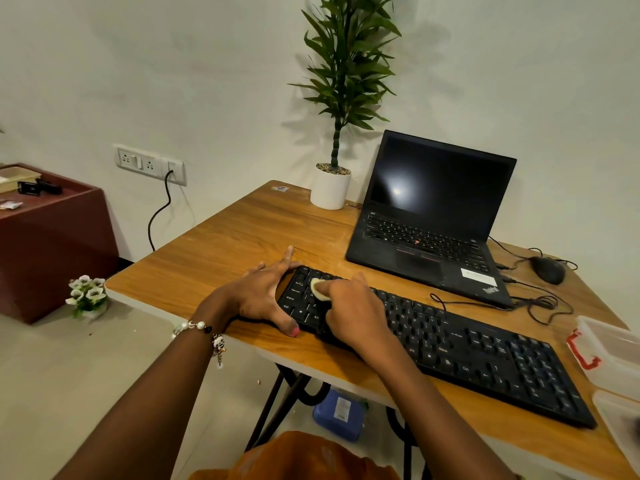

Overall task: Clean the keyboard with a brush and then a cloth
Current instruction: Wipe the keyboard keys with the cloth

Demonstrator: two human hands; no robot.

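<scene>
A black keyboard (460, 344) lies slantwise on the wooden table (221, 251). My right hand (353, 310) presses a small pale cloth (318, 289) onto the keys at the keyboard's left end, fingers curled over it. My left hand (265, 294) holds the keyboard's left edge, with the thumb at its near corner and the straight fingers along its far corner. No brush is visible.
An open black laptop (433, 216) stands behind the keyboard, with a mouse (549, 270) and cables to its right. A potted plant (330, 188) sits at the back. Clear plastic containers (613, 344) are at the table's right edge.
</scene>
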